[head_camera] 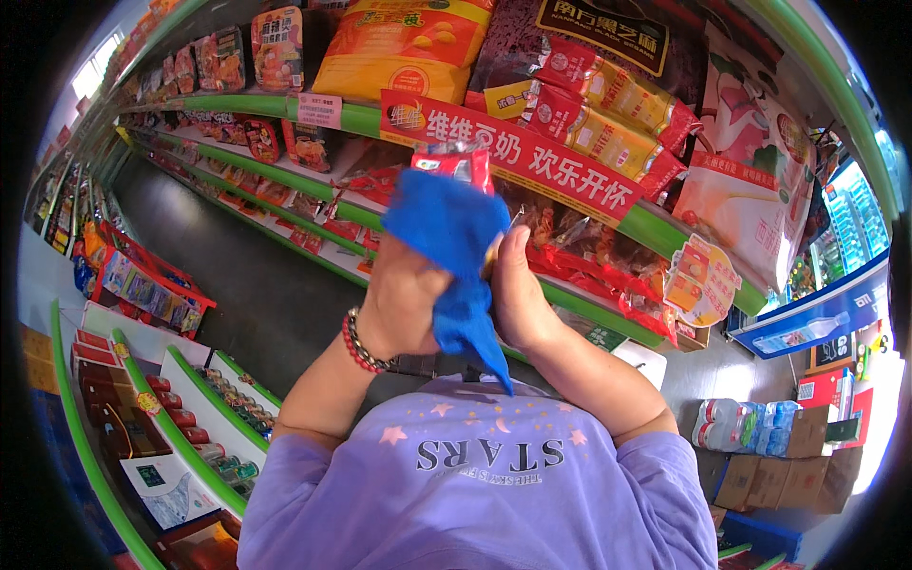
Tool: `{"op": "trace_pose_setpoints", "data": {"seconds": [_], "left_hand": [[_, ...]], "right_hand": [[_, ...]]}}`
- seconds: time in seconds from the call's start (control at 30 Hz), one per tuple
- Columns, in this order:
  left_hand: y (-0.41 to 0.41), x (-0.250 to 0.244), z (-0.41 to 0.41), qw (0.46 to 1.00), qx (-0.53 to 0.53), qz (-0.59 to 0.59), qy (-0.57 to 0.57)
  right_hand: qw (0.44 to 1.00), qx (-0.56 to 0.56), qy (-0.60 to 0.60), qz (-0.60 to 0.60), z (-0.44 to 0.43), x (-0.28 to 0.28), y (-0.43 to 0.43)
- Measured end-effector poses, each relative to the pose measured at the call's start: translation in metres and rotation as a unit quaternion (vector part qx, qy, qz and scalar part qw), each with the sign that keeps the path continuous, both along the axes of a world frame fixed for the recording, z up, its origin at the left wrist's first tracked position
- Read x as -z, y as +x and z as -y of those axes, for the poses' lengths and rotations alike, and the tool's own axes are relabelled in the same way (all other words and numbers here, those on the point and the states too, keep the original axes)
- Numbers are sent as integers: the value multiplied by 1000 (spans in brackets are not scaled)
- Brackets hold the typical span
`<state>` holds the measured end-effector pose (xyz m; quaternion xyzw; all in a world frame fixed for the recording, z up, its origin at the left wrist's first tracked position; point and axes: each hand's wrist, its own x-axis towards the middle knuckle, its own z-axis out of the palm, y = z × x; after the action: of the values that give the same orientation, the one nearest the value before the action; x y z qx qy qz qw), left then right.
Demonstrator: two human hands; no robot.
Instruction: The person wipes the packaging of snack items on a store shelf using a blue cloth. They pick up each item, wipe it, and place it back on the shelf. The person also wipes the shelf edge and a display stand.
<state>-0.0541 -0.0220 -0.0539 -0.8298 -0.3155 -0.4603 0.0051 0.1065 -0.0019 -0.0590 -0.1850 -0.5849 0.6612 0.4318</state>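
Observation:
A blue cloth [452, 221] hangs from my left hand [406, 299], bunched and blurred, its tail dangling over the purple shirt. My left hand wears a beaded bracelet. Facing it, my right hand [524, 292] holds a small packet with a red top [456, 164], mostly covered by the cloth; how its fingers grip the packet is hidden. Both hands are in front of a green-edged shop shelf [356, 122], just below a red shelf banner [513, 157] with writing.
Red and yellow packets [605, 121], a large yellow bag [406, 50] and a white bag [755, 164] stand on the upper shelf. A lower shelf unit [135, 370] is at left. Bottled water packs [748, 424] and cardboard boxes [776, 481] stand at right.

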Motion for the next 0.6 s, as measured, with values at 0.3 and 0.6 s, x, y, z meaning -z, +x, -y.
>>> {"op": "trace_pose_setpoints", "data": {"seconds": [0.3, 0.6], "left_hand": [[23, 39, 10, 956, 50, 170, -233], [0, 53, 8, 713, 321, 465, -415]], "right_hand": [[996, 80, 26, -12, 11, -33, -3], [989, 142, 29, -33, -7, -33, 34]]}}
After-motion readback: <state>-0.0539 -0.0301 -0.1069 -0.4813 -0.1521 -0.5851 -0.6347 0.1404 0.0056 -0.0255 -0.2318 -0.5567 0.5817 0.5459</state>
